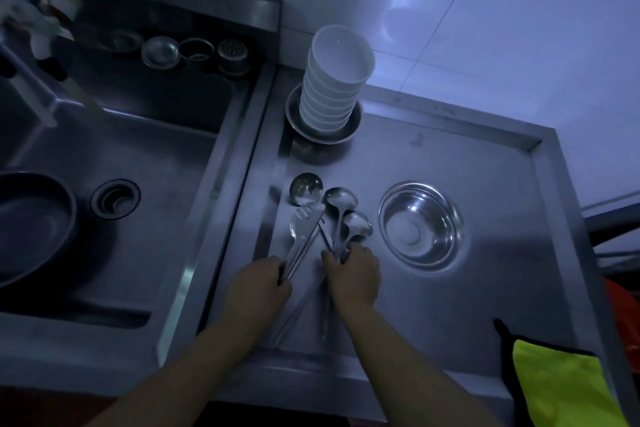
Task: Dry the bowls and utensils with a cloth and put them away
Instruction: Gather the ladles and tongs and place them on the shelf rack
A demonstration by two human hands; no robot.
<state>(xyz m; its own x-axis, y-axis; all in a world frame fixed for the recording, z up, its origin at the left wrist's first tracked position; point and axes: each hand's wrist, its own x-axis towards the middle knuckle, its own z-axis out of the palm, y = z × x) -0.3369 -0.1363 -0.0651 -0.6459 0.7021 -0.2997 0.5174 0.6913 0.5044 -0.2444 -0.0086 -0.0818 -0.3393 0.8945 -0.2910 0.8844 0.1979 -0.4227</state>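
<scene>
**Spoons gathered, cloth out of reach**

Left hand (258,282) grips a bundle of spoons (304,229); right hand (353,270) clamps the ladles (341,215) by their handles, seemingly collecting them. The bowls (334,83) stand stacked at the surface (485,288) rear. The cloth (561,388) drapes over the near right edge, with open room between.

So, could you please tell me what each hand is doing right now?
Left hand: closed around the handles of the steel tongs.
Right hand: gripping the handles of the steel ladles.
</scene>
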